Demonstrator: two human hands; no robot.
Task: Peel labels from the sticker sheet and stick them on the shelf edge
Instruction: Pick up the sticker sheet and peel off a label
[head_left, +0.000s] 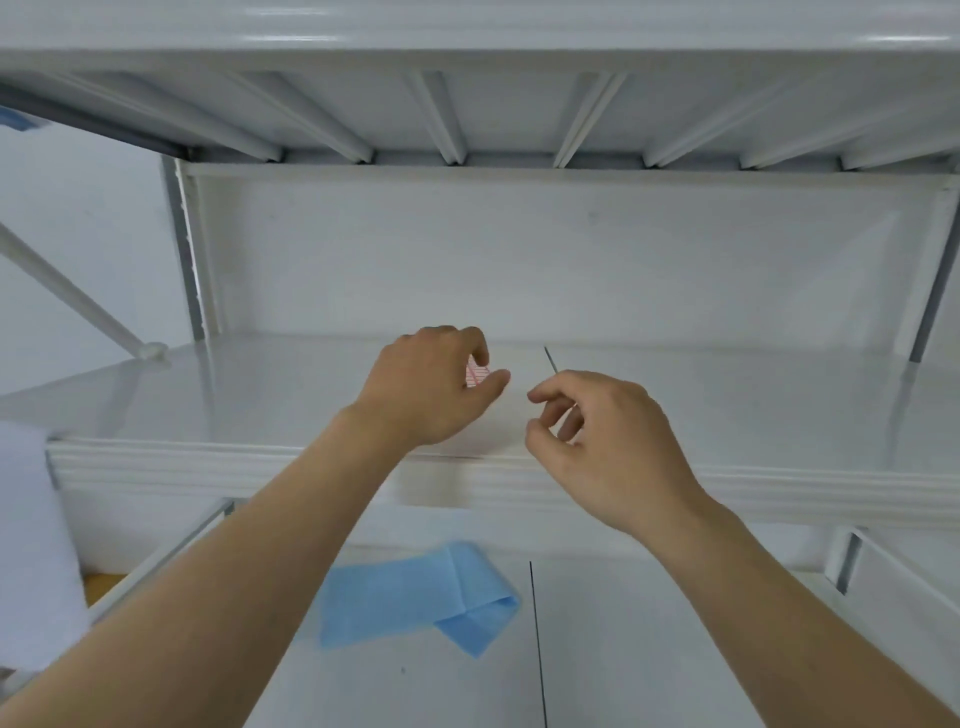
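My left hand (428, 387) pinches a small white label with red lines (478, 375) between thumb and fingers, above the white shelf board. A pale, almost see-through sticker sheet (501, 431) seems to lie on the board between my hands and to hang over the shelf edge (208, 467); its outline is faint. My right hand (597, 441) is just right of the left one, fingers curled, pinching a thin grey pin-like tool (550, 359) whose tip points up and away. The label is a short gap left of that tip.
A folded blue cloth (421, 597) lies on the lower white surface below the shelf edge, beside a thin black line (536, 634). An upper shelf with ribs (441, 124) hangs overhead. White uprights (200, 260) frame the bay on both sides.
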